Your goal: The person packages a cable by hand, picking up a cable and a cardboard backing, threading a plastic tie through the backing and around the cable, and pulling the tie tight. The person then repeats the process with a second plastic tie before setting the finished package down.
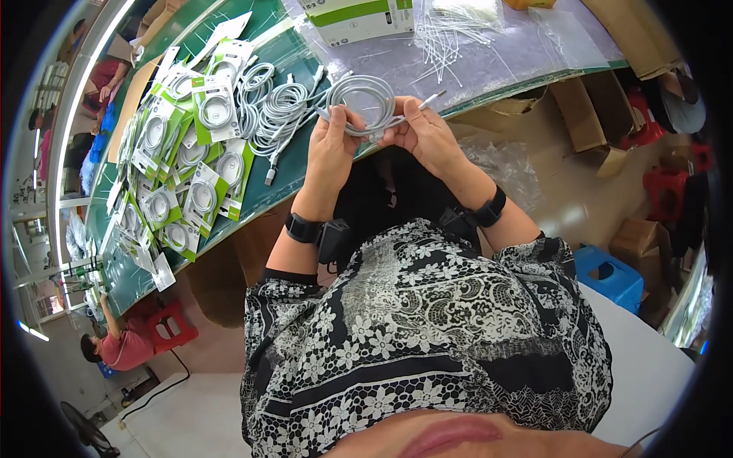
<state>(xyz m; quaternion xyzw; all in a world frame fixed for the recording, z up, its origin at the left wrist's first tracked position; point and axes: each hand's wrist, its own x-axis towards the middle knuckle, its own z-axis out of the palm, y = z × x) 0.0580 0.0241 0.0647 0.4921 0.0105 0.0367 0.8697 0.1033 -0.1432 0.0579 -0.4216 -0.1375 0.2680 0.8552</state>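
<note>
Above the table's front edge, both hands hold a light grey charging cable (388, 99) wound into a round coil. My left hand (333, 149) is closed on the coil's left side, its thumb pointing up. My right hand (431, 141) pinches the lower right of the coil between thumb and fingers. One plug (433, 99) of the cable sticks out past the right thumb. Just left of my hands lies a pile of coiled grey cables (284, 107) with plugs showing. Farther left is a heap of packaged cables (202, 195) on green and white cards.
A green and white box (359, 24) stands at the table's far side. Right of it lie scattered white cable ties (449, 53) and a clear plastic bag (565, 34). Cardboard boxes (588, 114) and a blue stool (608, 278) are at the right. Another person (126, 347) sits at the lower left.
</note>
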